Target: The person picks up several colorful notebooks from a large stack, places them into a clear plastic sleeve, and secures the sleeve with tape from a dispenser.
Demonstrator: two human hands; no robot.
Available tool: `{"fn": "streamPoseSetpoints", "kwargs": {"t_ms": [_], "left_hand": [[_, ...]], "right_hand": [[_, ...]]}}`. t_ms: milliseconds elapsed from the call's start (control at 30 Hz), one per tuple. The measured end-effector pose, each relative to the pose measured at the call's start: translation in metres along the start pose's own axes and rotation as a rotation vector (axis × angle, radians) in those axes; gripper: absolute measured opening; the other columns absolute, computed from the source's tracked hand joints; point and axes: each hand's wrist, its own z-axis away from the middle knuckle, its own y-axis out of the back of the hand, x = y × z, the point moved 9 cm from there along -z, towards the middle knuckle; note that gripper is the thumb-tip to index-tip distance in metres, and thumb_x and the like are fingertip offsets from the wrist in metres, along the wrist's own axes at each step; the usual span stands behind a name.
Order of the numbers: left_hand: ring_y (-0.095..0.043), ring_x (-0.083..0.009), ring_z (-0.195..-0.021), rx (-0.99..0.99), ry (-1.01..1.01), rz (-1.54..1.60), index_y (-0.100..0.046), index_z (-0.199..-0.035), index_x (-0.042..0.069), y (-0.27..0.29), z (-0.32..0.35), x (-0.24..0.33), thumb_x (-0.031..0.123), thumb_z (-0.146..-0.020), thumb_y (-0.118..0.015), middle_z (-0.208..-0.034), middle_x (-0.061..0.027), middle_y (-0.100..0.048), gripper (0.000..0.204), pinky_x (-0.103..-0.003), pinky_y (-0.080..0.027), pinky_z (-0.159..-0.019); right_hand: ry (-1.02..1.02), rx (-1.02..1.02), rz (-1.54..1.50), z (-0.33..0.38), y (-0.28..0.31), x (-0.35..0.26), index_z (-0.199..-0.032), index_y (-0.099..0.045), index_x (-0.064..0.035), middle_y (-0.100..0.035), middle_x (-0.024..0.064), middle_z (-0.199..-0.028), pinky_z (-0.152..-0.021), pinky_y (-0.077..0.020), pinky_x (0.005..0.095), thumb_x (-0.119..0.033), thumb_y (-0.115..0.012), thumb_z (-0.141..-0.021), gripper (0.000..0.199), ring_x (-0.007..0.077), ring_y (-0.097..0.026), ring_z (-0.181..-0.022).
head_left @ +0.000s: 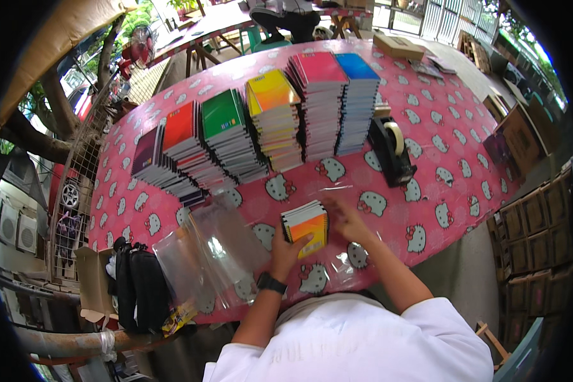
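A small stack of spiral notebooks (309, 230), the front one with a yellow-orange cover, is in my left hand (287, 253), thumb across the cover. My right hand (346, 220) is open beside the stack's right side, fingers stretched toward its upper corner; whether they touch it I cannot tell. Clear plastic (340, 261) lies on the table around the notebooks. More clear plastic bags (213, 254) lie flat to the left. Beyond my hands stand tall piles of spiral notebooks: purple (148, 149), red (181, 126), green (223, 114), yellow (270, 91), pink (318, 67) and blue (356, 65).
A black tape dispenser (391, 153) stands right of the blue pile on the pink patterned tablecloth (452, 207). A flat cardboard box (398, 46) lies at the far edge. A black bag (140, 286) is at the left edge. Stacked brown boxes (541, 235) stand at the right. Someone sits beyond the table.
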Motion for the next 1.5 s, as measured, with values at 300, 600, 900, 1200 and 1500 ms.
{"fn": "streamPoseSetpoints", "kwargs": {"t_ms": [300, 600, 900, 1200, 1500], "left_hand": [[-0.065, -0.0182, -0.076, -0.078, 0.442, -0.265, -0.055, -0.100, -0.005, -0.004, -0.002, -0.056, 0.026, -0.069, -0.078, -0.088, -0.0162, -0.066, 0.050, -0.029, -0.051, -0.067], [-0.059, -0.0142, -0.077, -0.003, 0.483, 0.067, -0.056, -0.100, -0.005, 0.016, 0.002, -0.084, 0.028, -0.081, -0.065, -0.088, -0.0103, -0.062, 0.039, -0.027, -0.045, -0.068], [-0.059, -0.0169, -0.082, 0.104, 0.628, 0.443, -0.050, -0.111, -0.004, 0.005, 0.019, -0.074, 0.042, -0.084, -0.060, -0.099, -0.0091, -0.060, 0.054, -0.025, -0.046, -0.072], [-0.060, -0.0194, -0.089, 0.090, 0.398, 0.151, -0.045, -0.113, -0.009, 0.009, 0.012, -0.054, 0.020, -0.077, -0.073, -0.103, -0.0170, -0.059, 0.054, -0.029, -0.048, -0.078], [-0.059, -0.0199, -0.090, 0.062, 0.357, 0.244, -0.045, -0.115, -0.008, 0.007, 0.013, -0.061, 0.019, -0.077, -0.072, -0.107, -0.0157, -0.058, 0.054, -0.029, -0.047, -0.080]], "right_hand": [[0.549, 0.490, 1.288, -0.195, 0.025, -0.233, -0.103, -0.058, -0.0019, -0.063, 0.0121, -0.095, -0.077, -0.0489, 0.0351, -0.029, -0.063, -0.079, 0.037, 0.0255, -0.062, -0.083], [0.268, 0.302, 1.839, -0.261, 0.008, -0.249, -0.099, -0.062, 0.0007, -0.064, 0.0192, -0.099, -0.083, -0.0496, 0.0383, -0.025, -0.059, -0.074, 0.036, 0.0329, -0.063, -0.088], [-0.336, 0.173, 0.264, 0.008, 0.032, -0.041, -0.111, -0.048, -0.0009, -0.062, 0.0102, -0.092, -0.067, -0.0483, 0.0350, -0.010, -0.059, -0.073, 0.040, 0.0233, -0.061, -0.077], [0.330, 0.501, 1.040, -0.123, 0.101, -0.172, -0.097, -0.057, -0.0013, -0.064, 0.0176, -0.083, -0.073, -0.0469, 0.0440, -0.022, -0.060, -0.078, 0.028, 0.0361, -0.061, -0.078], [0.185, 0.154, 1.416, -0.226, 0.119, -0.188, -0.118, -0.052, -0.0082, -0.063, 0.0132, -0.109, -0.086, -0.0460, 0.0388, -0.025, -0.075, -0.070, 0.056, 0.0292, -0.059, -0.103]]}}
